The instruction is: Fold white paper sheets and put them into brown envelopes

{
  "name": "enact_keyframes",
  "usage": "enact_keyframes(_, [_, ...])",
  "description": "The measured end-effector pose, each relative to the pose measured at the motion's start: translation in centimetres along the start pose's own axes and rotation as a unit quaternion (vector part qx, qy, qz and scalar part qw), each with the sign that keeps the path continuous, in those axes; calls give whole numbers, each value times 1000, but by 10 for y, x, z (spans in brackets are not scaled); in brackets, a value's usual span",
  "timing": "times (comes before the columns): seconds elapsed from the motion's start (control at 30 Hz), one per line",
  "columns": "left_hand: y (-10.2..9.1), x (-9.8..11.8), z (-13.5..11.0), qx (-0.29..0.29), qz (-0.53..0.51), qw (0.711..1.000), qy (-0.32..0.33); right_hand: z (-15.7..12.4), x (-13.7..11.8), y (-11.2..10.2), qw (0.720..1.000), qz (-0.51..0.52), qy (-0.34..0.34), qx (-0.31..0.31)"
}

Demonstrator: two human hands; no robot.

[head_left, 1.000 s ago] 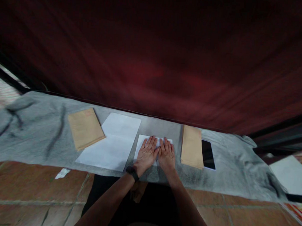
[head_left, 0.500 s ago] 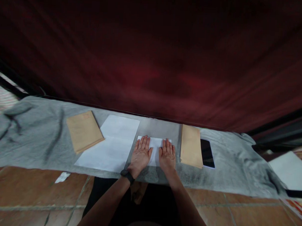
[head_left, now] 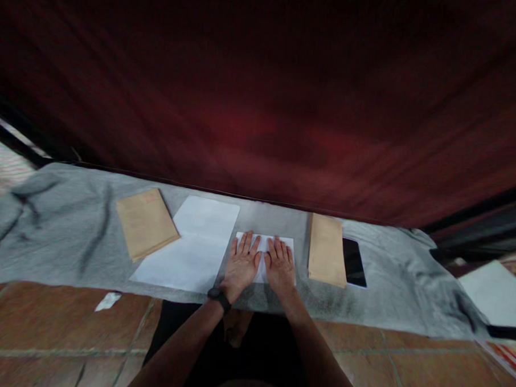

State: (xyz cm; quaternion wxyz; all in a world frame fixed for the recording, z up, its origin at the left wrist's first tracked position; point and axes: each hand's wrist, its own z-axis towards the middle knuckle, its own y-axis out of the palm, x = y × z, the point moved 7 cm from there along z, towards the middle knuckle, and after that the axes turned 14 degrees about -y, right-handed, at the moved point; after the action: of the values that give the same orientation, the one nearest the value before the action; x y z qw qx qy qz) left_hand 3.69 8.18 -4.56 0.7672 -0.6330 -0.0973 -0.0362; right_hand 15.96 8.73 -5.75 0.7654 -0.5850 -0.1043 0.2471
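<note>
A small white sheet of paper [head_left: 261,273], which looks folded, lies on the grey cloth in front of me. My left hand [head_left: 241,266] rests flat on its left part, fingers stretched out, with a dark watch on the wrist. Flat on the right part is my right hand [head_left: 280,268], its fingers also spread. The two thumbs nearly meet over the middle of the paper. Much of the sheet is hidden under my hands. Larger white sheets [head_left: 196,242] lie just left of my left hand. To the right of my right hand is a stack of brown envelopes [head_left: 327,251].
More brown envelopes [head_left: 148,223] lie at the left, overlapping the white sheets. A dark-screened phone [head_left: 354,263] sits partly beneath the right stack. Grey cloth [head_left: 391,279] covers the narrow surface, with a dark red curtain [head_left: 278,131] behind. A white scrap [head_left: 108,301] lies on the tiled floor.
My right hand has slid left across the small paper, toward my left hand. My left hand stays nearly in place, and both remain flat.
</note>
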Motion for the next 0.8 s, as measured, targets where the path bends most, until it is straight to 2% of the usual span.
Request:
enact_keyframes(0.2, [-1, 1, 0, -4, 17, 1000, -7, -20, 20, -9, 998, -42, 15, 49])
enact_keyframes(0.4, [0, -4, -4, 14, 4, 1000, -22, -31, 25, -10, 996, -61, 2, 71])
enact_keyframes(0.5, [-2, -13, -13, 39, -9, 999, -25, -31, 26, -9, 995, -64, 7, 71])
enact_keyframes(0.63, [-8, -20, -38, 77, -28, 996, -41, -31, 25, -9, 995, -67, 11, 71])
enact_keyframes(0.73, [-14, -7, -59, 103, -37, 993, -50, -31, 24, -10, 995, -68, 12, 75])
enact_keyframes(0.8, [-14, 14, -68, 91, -41, 995, -12, -31, 24, -11, 995, -67, 11, 71])
